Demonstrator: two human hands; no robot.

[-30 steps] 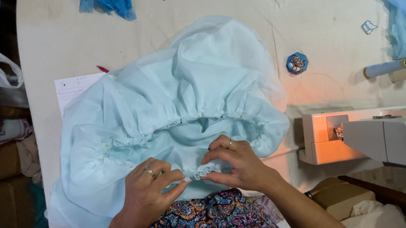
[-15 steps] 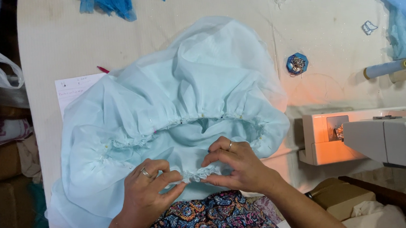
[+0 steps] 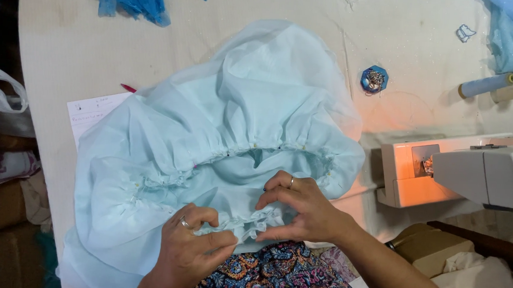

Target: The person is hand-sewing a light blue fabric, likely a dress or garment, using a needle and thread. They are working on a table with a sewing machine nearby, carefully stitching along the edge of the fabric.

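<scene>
I take the step in hand to be gathering the near edge of the pale blue garment (image 3: pixel 220 153), which lies spread over the work table (image 3: pixel 60 49) with its ruffled hem closest to me. My left hand (image 3: pixel 188 249) is curled almost closed, thumb and fingertips pinching a bunch of the gathered edge (image 3: pixel 245 226) at the near side of the garment; a ring shows on one finger. My right hand (image 3: pixel 300 209) sits just right of it, fingers bent and pressed down on the same ruffle, thumb tucked beneath, so both hands grip the cloth with only a short span of ruffle between them. Farther up the garment a curved gathered seam (image 3: pixel 238 149) carries what look like small pins, though they are too tiny to be sure. Right of the garment stands a white sewing machine (image 3: pixel 462 174), and beyond the garment's far right edge lies a small blue octagonal pin dish (image 3: pixel 374 80). A sheet of paper (image 3: pixel 92 113) peeks out at the garment's left side. As I judge it, the next move calls for sliding the folds evenly along the edge with steady tension and keeping the pleats small.
</scene>
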